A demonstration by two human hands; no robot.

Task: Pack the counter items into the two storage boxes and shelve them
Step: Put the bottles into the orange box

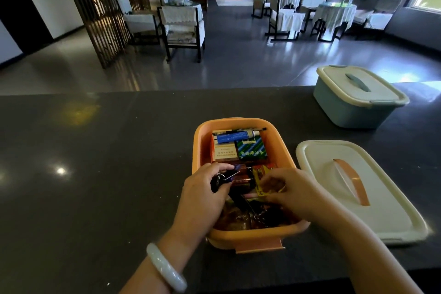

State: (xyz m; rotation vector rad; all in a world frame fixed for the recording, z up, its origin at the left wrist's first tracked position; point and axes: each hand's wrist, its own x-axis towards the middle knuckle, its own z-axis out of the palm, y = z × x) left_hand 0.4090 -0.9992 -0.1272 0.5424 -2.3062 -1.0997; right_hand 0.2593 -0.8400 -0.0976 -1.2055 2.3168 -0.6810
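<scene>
We are near the end of packing: the blue box [355, 100] sits lidded far right on the bench [95, 150], while our left hand [205, 196] clamps a key bunch [220, 180] and our right hand [288, 188] pinches a yellow packet [260, 190] inside the open orange box [238, 236], its lid [358, 188] lying just right; lidding and shelving remain.

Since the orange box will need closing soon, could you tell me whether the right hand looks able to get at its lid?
Probably yes. The lid lies flat on the counter just right of the orange box, nothing on or before it. The right hand, though, is pinching a yellow packet and would need to release it first.
</scene>
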